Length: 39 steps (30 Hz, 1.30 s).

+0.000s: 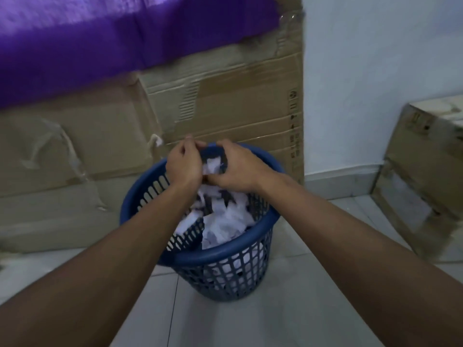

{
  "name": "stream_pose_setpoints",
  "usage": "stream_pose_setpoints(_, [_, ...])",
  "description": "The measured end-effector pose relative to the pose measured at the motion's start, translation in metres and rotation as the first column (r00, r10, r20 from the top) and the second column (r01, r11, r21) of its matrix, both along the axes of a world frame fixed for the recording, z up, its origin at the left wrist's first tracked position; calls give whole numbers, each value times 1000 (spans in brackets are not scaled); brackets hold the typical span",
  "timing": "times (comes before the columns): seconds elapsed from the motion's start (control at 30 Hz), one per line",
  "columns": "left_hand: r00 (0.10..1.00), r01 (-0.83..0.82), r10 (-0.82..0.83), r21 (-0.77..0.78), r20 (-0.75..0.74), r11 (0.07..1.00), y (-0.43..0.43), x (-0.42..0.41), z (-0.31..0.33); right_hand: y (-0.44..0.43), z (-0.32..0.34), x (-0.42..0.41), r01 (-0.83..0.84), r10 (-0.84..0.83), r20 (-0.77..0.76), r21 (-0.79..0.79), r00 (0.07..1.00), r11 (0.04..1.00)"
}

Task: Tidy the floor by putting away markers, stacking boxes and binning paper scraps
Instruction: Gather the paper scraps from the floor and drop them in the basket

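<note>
My left hand [184, 166] and right hand [236, 170] are together over the far side of the blue bin [218, 256], fingers curled in toward each other. Between them I pinch a small wad of white paper scraps [213, 167]; both hands are closed narrowly on it, thumbs and fingertips touching the paper. Below, the bin is heaped with more torn paper [225, 221], showing through its slotted wall. The bin stands on the tiled floor [250, 326], just in front of flattened cardboard [225, 108] leaning on the wall. Another cardboard box [426, 171] sits near the floor's right edge.
</note>
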State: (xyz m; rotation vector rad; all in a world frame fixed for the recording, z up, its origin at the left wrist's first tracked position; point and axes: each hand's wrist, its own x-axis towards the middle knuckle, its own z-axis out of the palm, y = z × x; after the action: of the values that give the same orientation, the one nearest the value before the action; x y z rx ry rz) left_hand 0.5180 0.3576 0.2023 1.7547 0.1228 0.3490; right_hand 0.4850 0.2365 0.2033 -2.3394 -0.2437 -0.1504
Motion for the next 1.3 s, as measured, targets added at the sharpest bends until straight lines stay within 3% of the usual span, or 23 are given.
stream_pose_setpoints(0.17, [998, -40, 37, 81, 44, 996, -12, 3, 0, -16, -1, -6, 15, -12, 21, -159, 1000, 987])
stream_pose_setpoints(0.43, [975, 108, -124, 92, 186, 990, -72, -11, 5, -57, 2, -28, 252, -274, 354, 108, 894, 962])
stream_pose_setpoints(0.77, [865, 407, -427, 130, 262, 904, -188, -58, 13, -161, -10, -99, 545, -579, 332, 199, 744, 814])
stream_pose_setpoints(1.1, [610, 689, -759, 323, 225, 649, -294, -142, -29, -255, -33, -212, 793, -815, 247, 205, 525, 573])
stream_pose_setpoints(1.3, [334, 843, -936, 409, 110, 349, -338, -207, -73, -291, -46, -299, 905, -912, 204, 167, 356, 391])
